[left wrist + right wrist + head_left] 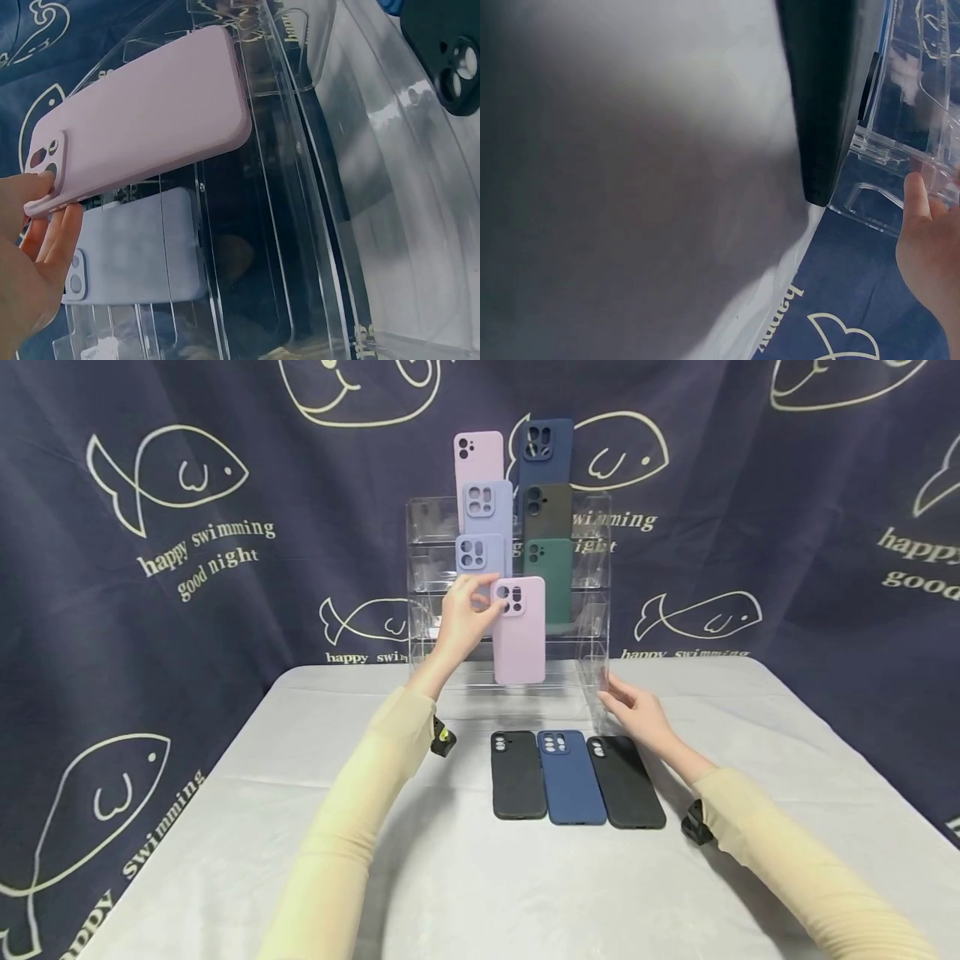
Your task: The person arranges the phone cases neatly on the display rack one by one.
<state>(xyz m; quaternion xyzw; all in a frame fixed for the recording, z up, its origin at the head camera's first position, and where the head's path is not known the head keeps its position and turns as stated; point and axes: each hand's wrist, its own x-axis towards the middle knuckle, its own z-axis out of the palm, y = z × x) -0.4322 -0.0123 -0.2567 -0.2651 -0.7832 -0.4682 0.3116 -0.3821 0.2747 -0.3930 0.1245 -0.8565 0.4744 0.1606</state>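
My left hand [467, 617] pinches a pink phone case [519, 647] by its camera corner, thumb on the front and fingers behind. The case is upright before the clear tiered display rack [592, 647]; in the left wrist view the pink phone case [150, 112] appears over a pale blue case [142, 247] in the rack. My right hand [641, 714] touches the rack's lower right side with its fingers extended; the right wrist view shows that hand [934, 247] against the clear plastic. Whether the pink case touches a rack tier I cannot tell.
The rack holds a pink case [480, 456], pale blue cases [491, 522], a navy case [551, 464], a dark grey case [551, 514] and a green case [551, 581]. Before it on the white tablecloth [465, 877] lie a black case [517, 785], a blue case [573, 785] and another black case [630, 789].
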